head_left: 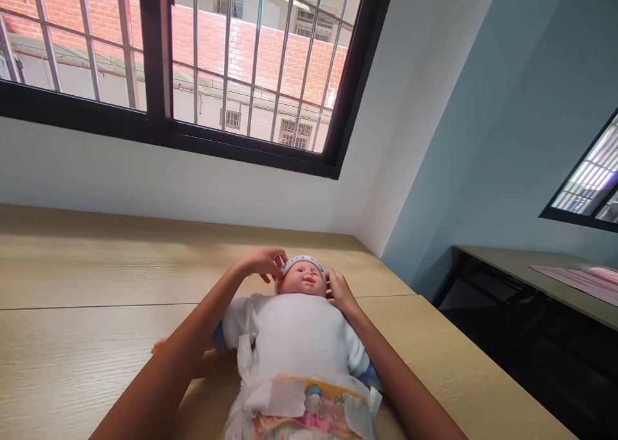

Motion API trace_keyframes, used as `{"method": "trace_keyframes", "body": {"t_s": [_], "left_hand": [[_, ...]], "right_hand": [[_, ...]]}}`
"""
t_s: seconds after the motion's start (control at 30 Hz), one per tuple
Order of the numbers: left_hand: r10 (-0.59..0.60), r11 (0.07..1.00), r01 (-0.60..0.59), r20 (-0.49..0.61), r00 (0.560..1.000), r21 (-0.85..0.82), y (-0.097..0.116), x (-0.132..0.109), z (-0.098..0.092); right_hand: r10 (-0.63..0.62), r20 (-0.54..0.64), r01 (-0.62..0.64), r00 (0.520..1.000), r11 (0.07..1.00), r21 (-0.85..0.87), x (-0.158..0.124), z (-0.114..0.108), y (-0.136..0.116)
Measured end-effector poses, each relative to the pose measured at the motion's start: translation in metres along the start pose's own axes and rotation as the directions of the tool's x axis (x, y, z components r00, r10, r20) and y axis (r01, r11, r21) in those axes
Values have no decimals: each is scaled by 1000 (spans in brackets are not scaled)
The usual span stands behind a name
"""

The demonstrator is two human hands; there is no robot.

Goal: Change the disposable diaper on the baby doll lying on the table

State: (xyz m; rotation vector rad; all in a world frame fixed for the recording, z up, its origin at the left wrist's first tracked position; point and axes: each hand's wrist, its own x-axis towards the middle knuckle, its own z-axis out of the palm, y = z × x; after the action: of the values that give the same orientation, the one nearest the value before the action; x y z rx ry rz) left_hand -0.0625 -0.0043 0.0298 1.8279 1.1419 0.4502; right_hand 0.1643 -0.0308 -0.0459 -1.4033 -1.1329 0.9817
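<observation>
A baby doll lies on its back on the wooden table, face up, head toward the window. It wears a white top with blue cuffs and a diaper with a colourful printed front. On its head sits a white baby hat with a blue-patterned band across the forehead. My left hand has its fingers bent at the left edge of the hat, beside the doll's temple. At the opposite side, my right hand holds the hat's edge by the cheek, its fingertips partly hidden behind the head.
The wooden table has a seam running across it and meets the white wall below a barred window. To the right, beyond the table's edge, stands another table with pink sheets on it.
</observation>
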Motion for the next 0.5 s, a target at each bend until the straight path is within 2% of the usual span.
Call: {"method": "trace_keyframes", "body": {"t_s": [0.27,0.4,0.5], "left_hand": [[-131,989,140,154,979,-49,7,-6,3],[-124,990,130,113,986,-56,13,-5,4],[-108,992,113,77,991,-58,17,-7,4]], "right_hand": [[195,94,-198,976,980,22,-5,3,0],[234,96,-240,967,969,56,-2,6,-3],[190,94,-199,977,976,89,0,7,-4]]}}
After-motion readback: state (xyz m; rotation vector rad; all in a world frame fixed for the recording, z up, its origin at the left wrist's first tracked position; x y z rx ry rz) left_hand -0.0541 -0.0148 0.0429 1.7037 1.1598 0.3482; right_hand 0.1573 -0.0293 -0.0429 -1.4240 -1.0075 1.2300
